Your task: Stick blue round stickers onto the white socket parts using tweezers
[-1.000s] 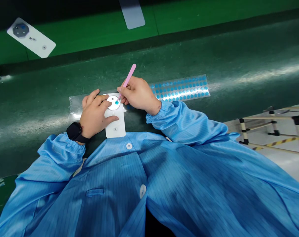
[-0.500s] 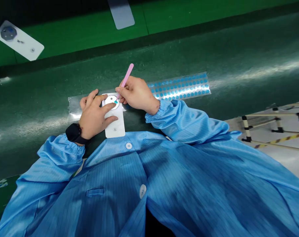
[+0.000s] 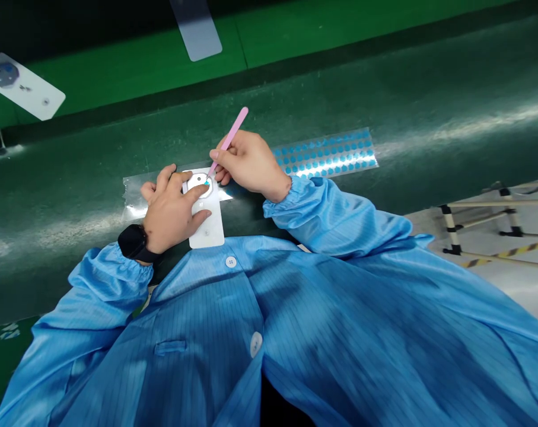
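A white plate shaped like a phone's back cover (image 3: 210, 228), with an octagonal ring near its top, lies on the bench against my jacket. My left hand (image 3: 173, 204) rests on it with fingers spread. Its index fingertip touches a small blue dot (image 3: 207, 183) inside the ring; the thumb lies lower on the plate. My right hand (image 3: 251, 160) pinches pink tweezers (image 3: 234, 130), held slanted. Their tip points down at the ring beside the dot; whether it touches is too small to tell.
A clear sheet with rows of blue dots (image 3: 328, 153) lies right of my right hand. Part of a clear film (image 3: 135, 196) shows under my left hand. Beyond the bench edge lie another white plate (image 3: 32, 92) and a grey one (image 3: 201, 38). A pipe frame (image 3: 451, 231) stands at right.
The tweezers' tip has lifted slightly off the blue dot, and my right hand has shifted a little up. My left hand stays on the plate. The view has shifted slightly.
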`<state>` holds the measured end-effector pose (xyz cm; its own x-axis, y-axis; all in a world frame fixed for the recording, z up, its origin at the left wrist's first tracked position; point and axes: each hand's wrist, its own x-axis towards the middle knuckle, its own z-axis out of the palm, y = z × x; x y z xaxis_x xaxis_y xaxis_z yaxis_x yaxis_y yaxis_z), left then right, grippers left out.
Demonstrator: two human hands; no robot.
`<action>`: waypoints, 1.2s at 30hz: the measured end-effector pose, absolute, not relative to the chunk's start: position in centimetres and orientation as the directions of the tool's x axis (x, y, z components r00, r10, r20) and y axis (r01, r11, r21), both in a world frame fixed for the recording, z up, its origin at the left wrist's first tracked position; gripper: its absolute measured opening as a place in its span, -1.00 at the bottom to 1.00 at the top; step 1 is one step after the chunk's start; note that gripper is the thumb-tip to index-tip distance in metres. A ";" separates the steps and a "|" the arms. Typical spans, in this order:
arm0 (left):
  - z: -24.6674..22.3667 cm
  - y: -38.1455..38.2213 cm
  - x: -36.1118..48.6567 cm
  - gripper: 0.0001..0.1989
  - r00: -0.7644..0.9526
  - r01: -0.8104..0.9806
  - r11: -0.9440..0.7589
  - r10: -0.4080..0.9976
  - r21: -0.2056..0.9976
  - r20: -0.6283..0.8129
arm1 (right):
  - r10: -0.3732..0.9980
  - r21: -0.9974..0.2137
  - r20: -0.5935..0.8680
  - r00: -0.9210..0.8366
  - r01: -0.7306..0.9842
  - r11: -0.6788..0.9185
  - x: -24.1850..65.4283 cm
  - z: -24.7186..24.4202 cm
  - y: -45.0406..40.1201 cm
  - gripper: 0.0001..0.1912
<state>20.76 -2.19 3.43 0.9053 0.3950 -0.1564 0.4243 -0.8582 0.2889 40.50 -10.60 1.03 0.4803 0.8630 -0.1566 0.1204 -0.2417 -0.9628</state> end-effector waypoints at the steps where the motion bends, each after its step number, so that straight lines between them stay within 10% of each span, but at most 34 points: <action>1: 3.4 -2.1 20.8 -0.51 0.904 0.426 -0.856 0.397 0.292 -0.156 | 0.852 -0.964 -0.140 0.505 0.126 -0.233 40.6 1.5 -10.8 -0.75; 8: 3.1 -1.6 20.9 -0.54 0.912 0.409 -0.854 0.385 0.323 -0.138 | 0.915 -0.720 0.128 0.383 0.670 -0.180 40.9 4.1 -14.0 -0.77; 17: 3.2 -1.9 21.7 -0.44 0.886 0.464 -0.817 0.429 0.342 -0.178 | 0.959 -0.231 -0.270 0.090 0.960 -0.155 37.1 3.7 -15.1 -0.49; 36: 2.5 -1.0 22.4 -0.41 0.901 0.433 -0.822 0.395 0.371 -0.176 | 0.946 -0.233 -0.311 0.093 0.957 -0.171 37.2 4.6 -14.5 -0.58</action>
